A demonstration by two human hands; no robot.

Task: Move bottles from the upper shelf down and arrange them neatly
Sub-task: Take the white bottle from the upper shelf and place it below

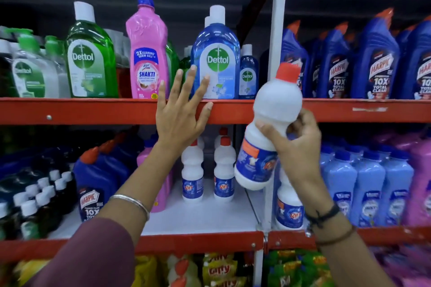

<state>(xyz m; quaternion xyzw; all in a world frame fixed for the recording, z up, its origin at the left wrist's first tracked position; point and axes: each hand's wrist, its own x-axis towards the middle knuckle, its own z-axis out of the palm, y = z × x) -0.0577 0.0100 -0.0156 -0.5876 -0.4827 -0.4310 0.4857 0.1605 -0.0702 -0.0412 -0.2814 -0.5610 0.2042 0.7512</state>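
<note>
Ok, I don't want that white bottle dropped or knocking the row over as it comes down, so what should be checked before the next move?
1. Grip: right hand wraps the waist of the white bottle. Ok.
2. Cap: its red cap is on; tightness cannot tell.
3. Tilt: the bottle leans, cap up and to the right, not upright. Not ok for setting down yet.
4. Landing spot: bare white shelf lies in front of the two standing Rin bottles. Ok.
5. Left hand: open, empty, fingers spread over the red shelf edge, clear of the path. Ok.
6. Upper shelf: the blue Dettol bottle stands upright near the fingertips. Ok.
</note>
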